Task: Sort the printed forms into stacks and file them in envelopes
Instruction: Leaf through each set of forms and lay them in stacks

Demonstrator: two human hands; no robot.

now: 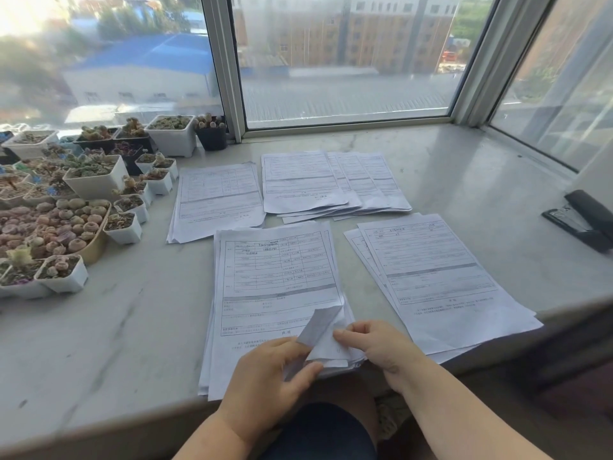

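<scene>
Your left hand pinches the curled lower-right corner of the top sheet on the near stack, bottom center of the frame. Your right hand curls its fingers on the same corner (sheets fanned up there). 3 other form stacks lie on the sill: center-left stack, top-center fanned stack, right stack. Stapler at right edge, succulent pots at left.
</scene>
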